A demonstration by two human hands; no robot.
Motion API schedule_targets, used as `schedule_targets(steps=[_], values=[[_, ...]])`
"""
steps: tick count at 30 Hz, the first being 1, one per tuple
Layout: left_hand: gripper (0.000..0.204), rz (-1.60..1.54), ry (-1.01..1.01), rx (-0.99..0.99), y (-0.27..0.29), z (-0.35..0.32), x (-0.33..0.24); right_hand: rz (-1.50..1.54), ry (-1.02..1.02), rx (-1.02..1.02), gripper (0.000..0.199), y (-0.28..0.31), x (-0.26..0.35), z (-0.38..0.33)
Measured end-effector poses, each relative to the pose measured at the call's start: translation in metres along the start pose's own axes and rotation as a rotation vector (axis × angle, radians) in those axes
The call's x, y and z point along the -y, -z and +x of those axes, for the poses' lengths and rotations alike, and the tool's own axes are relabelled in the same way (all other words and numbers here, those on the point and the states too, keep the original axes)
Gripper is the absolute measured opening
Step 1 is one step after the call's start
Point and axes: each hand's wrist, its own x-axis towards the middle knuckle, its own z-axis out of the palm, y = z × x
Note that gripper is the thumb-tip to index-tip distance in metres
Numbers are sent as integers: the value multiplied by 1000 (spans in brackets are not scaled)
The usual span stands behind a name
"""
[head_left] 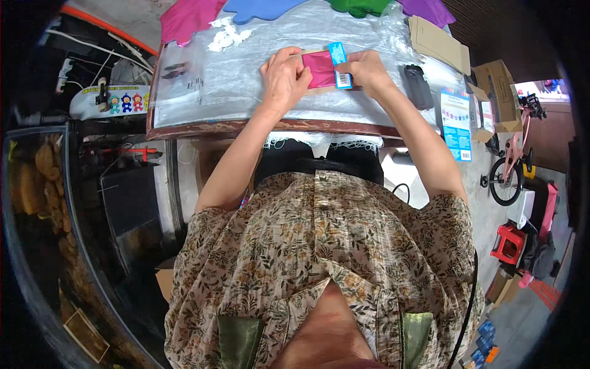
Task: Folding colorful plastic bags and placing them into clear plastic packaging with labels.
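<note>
A folded piece of shiny pink fabric (316, 69) lies flat on the table in front of me, with a beige card edge showing behind its top. My left hand (284, 80) grips the left side of the fabric, its fingers curled over the edge. Around the fabric's right end stands a narrow blue printed paper band (337, 54) with a white barcode patch. My right hand (367, 71) is closed on this band from the right, thumb pressed onto its front. The fingers behind the band are hidden.
The table (215, 109) has a pale crinkled cover. Along its far side lie pink cloth (189, 19), blue cloth (261, 8), green cloth (356, 6), white tangled strings (228, 35) and beige cards (437, 44). A dark case (418, 86) and a blue printed sheet (456, 126) are right.
</note>
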Motion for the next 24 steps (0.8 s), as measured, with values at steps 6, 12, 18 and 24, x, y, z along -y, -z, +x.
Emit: schedule_targets(steps=[6,12,18,24], values=[[21,-29,-24,-13,4,-1,6,-67,11,111,17,2,15,-3],[20,104,-81,-57,7,2,-4,-44,3,106,15,-21,2,9],[24,37,-182,-156,36,-4,-14,242,-15,149,13,-18,3,2],[26,-216,-115,-104,83,-44,-52,613,67,325,32,32,-19,-7]])
